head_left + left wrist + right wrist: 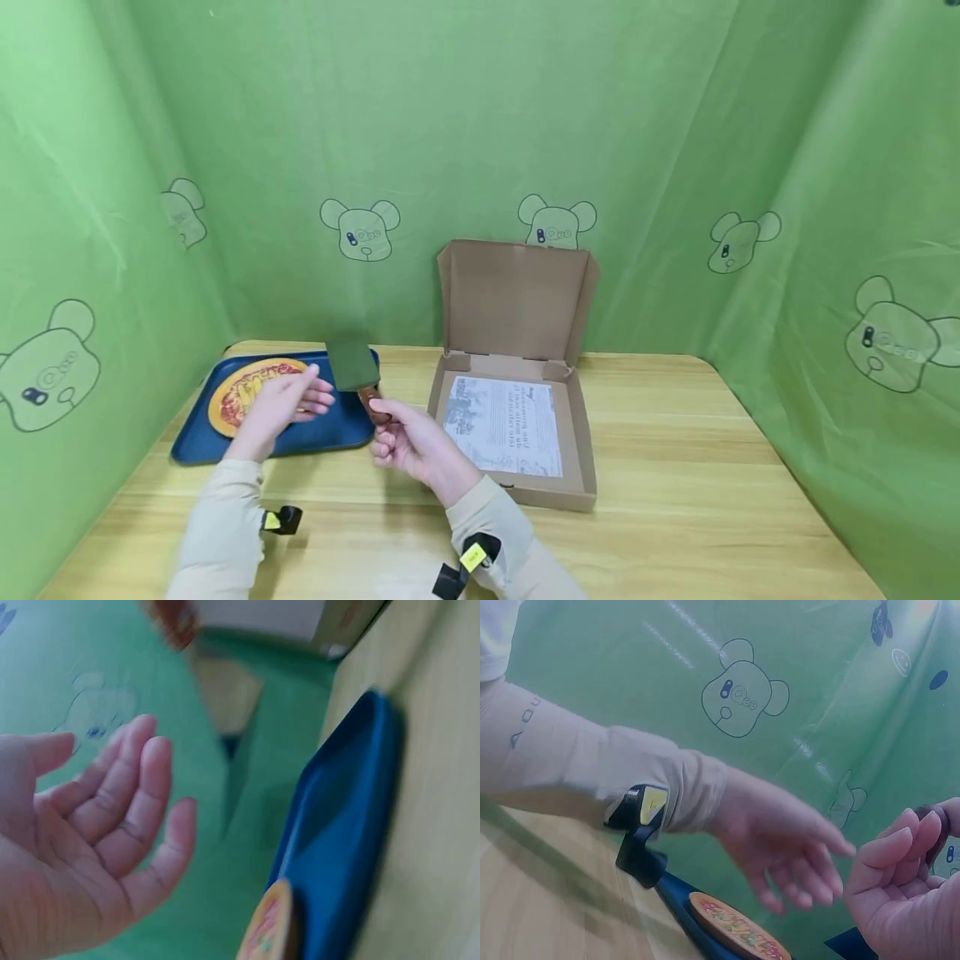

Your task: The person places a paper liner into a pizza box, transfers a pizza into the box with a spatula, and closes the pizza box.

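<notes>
In the head view my right hand (411,444) grips the brown wooden handle of a pizza peel (352,365), whose flat square blade looks dark green and is raised over the right end of a blue tray (330,429). A round pizza (238,393) with red and yellow topping lies on the tray's left part. My left hand (285,404) hovers above the pizza's right side, holding nothing. Its fingers are loosely bent in the left wrist view, palm (82,862) bare. The peel is blurred there. In the right wrist view only a bit of the handle shows within the right hand (907,889).
Right of the tray stands an open cardboard pizza box (585,454), lid (517,300) upright at the back, with a printed sheet (504,425) on its bottom. Green curtains (480,125) enclose the wooden table (675,467) at the back and both sides.
</notes>
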